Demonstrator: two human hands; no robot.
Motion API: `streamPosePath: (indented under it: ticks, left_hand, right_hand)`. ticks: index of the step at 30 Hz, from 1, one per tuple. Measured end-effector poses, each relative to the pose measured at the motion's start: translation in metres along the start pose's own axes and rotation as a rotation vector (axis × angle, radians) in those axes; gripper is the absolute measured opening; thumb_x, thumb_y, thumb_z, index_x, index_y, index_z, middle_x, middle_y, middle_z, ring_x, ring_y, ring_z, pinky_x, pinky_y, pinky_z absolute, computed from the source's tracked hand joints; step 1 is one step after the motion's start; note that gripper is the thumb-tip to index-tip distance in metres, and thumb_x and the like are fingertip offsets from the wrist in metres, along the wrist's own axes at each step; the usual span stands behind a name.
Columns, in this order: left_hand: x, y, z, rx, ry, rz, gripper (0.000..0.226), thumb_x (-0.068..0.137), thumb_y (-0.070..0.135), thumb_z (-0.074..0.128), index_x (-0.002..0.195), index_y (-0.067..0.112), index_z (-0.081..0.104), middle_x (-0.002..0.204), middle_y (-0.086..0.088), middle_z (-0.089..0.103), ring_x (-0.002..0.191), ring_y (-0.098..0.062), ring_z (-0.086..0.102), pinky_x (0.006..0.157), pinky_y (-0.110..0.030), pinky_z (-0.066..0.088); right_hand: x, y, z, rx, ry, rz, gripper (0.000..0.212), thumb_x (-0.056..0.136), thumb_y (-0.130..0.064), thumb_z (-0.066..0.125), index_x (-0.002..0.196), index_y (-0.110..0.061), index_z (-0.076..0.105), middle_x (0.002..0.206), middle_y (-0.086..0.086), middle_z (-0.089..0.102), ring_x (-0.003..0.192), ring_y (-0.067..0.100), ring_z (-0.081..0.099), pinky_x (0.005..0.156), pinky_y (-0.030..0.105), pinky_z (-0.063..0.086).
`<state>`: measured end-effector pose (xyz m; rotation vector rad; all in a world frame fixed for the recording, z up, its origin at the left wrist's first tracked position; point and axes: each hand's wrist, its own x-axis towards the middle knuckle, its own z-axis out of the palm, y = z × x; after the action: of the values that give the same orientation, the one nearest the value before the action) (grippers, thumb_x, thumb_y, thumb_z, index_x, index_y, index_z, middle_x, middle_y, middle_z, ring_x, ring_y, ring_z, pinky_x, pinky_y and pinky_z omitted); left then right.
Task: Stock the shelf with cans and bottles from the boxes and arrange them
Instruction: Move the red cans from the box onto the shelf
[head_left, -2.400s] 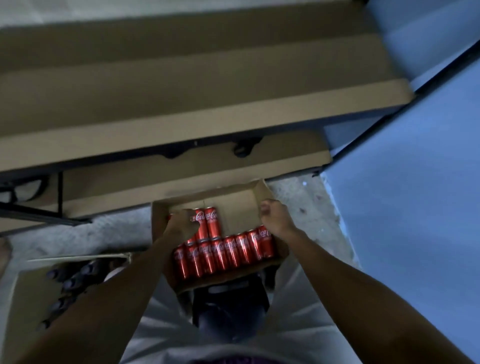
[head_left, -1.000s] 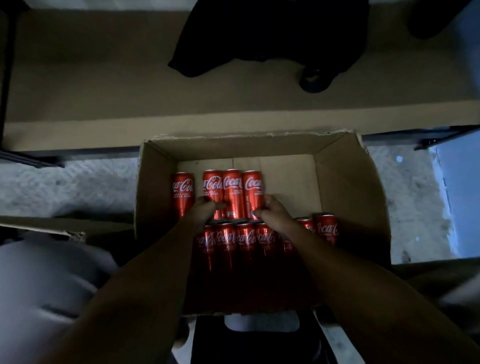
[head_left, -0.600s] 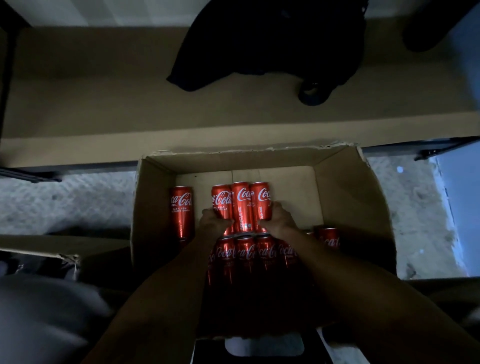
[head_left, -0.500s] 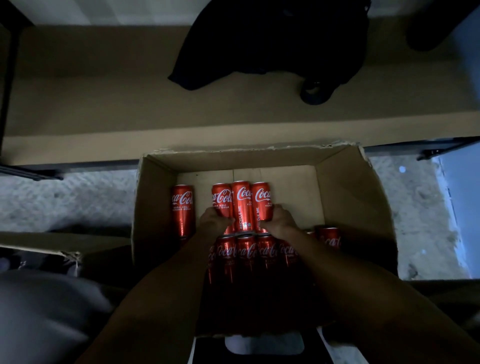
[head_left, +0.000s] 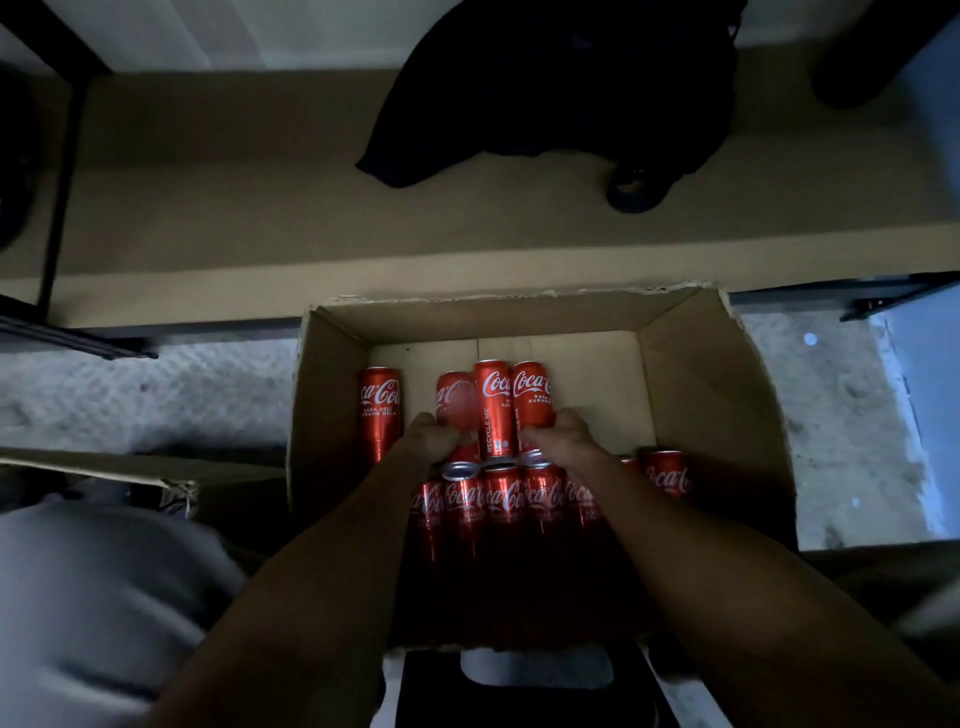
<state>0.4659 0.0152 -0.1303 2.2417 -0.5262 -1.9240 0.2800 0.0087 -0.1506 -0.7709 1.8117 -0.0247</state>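
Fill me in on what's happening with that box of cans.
A person is reaching into an open cardboard box of red cola cans. The left hand and right hand press in from either side on a cluster of three cans, gripping them together above the front row of cans. One lone can stands by the box's left wall. The brown shelf beyond the box holds only a dark garment, no cans.

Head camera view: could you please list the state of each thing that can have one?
Cardboard box: open, partly filled.
Three-can cluster: upright, gripped from both sides.
Left hand: grips the cluster's left side.
Right hand: grips the cluster's right side.
Lone can: upright, apart by the left wall.
Front row of cans: upright, packed together.
Dark cloth: crumpled on the cardboard-lined shelf.
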Motion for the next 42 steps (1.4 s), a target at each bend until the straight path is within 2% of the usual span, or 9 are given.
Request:
streamPosePath:
  ticks: [2,4,7,14,18,21,30,35,42]
  left_hand:
    - [0.009,-0.017,0.001,-0.019,-0.018,-0.016,0.067,0.069,0.020,0.086,0.122,0.005,0.049,0.116,-0.017,0.064,0.097,-0.034,0.067,0.079,-0.045,0.057]
    - [0.024,-0.037,0.004,-0.050,-0.041,-0.025,0.074,0.059,0.023,0.088,0.121,0.006,0.053,0.114,-0.016,0.066,0.094,-0.034,0.069,0.084,-0.051,0.057]
    - [0.011,-0.050,0.011,-0.093,-0.047,0.004,0.071,0.056,0.024,0.087,0.118,0.009,0.057,0.109,-0.014,0.069,0.092,-0.032,0.070,0.085,-0.052,0.056]
    - [-0.096,-0.041,0.032,-0.174,-0.019,0.155,0.035,0.077,0.006,0.076,0.108,0.013,0.061,0.104,-0.010,0.068,0.093,-0.027,0.065,0.090,-0.043,0.051]
    - [-0.136,-0.033,0.041,-0.166,0.002,0.283,0.041,0.076,-0.008,0.073,0.107,0.015,0.059,0.112,-0.011,0.066,0.097,-0.026,0.062,0.091,-0.041,0.051]
    - [-0.153,-0.027,0.043,-0.090,0.010,0.370,0.051,0.075,-0.006,0.074,0.118,0.017,0.055,0.111,-0.005,0.066,0.097,-0.022,0.061,0.090,-0.037,0.051]
    - [-0.190,-0.010,0.018,-0.189,-0.049,0.548,0.053,0.078,-0.003,0.074,0.120,0.020,0.052,0.117,-0.008,0.067,0.101,-0.024,0.068,0.088,-0.044,0.056]
    - [-0.205,0.013,-0.004,-0.185,-0.170,0.522,0.057,0.082,0.003,0.072,0.130,0.022,0.051,0.119,-0.005,0.067,0.105,-0.021,0.067,0.089,-0.043,0.055]
    - [-0.296,0.058,-0.020,-0.157,-0.276,0.450,0.081,0.063,0.028,0.090,0.134,0.026,0.050,0.117,0.000,0.070,0.107,-0.022,0.068,0.096,-0.051,0.051]
  right_hand:
    - [-0.013,-0.005,-0.014,0.147,-0.073,0.023,0.026,0.079,-0.018,0.077,0.084,-0.017,0.051,0.092,0.011,0.065,0.083,0.028,0.066,0.078,0.039,0.055]
    - [-0.029,-0.006,-0.024,0.233,-0.155,0.006,0.026,0.079,-0.017,0.077,0.090,-0.010,0.055,0.086,0.011,0.066,0.075,0.028,0.068,0.074,0.039,0.056]
    - [-0.042,0.009,-0.033,0.270,-0.244,0.013,0.061,0.069,-0.025,0.083,0.120,-0.002,0.059,0.099,0.014,0.074,0.084,0.030,0.074,0.083,0.045,0.058]
    - [-0.106,0.033,-0.042,0.431,-0.290,-0.013,0.046,0.074,0.001,0.076,0.112,-0.019,0.060,0.112,0.007,0.070,0.105,0.027,0.066,0.097,0.049,0.051]
    - [-0.136,0.034,-0.040,0.481,-0.245,-0.067,0.056,0.070,0.013,0.071,0.119,-0.011,0.061,0.105,0.008,0.071,0.097,0.026,0.067,0.082,0.041,0.055]
    - [-0.153,0.028,-0.041,0.513,-0.174,-0.131,0.070,0.064,0.016,0.070,0.126,-0.014,0.054,0.109,0.009,0.069,0.100,0.030,0.066,0.089,0.048,0.054]
    - [-0.200,-0.002,-0.076,0.548,-0.166,-0.425,0.062,0.078,-0.005,0.077,0.130,-0.019,0.046,0.120,0.006,0.066,0.103,0.023,0.068,0.091,0.047,0.055]
    - [-0.210,-0.031,-0.092,0.528,-0.220,-0.453,0.060,0.082,-0.008,0.072,0.131,-0.034,0.048,0.118,0.000,0.066,0.102,0.021,0.068,0.088,0.047,0.056]
    - [-0.282,-0.074,-0.135,0.512,-0.299,-0.430,0.056,0.078,-0.021,0.080,0.127,-0.031,0.054,0.114,-0.001,0.071,0.103,0.021,0.070,0.093,0.052,0.054]
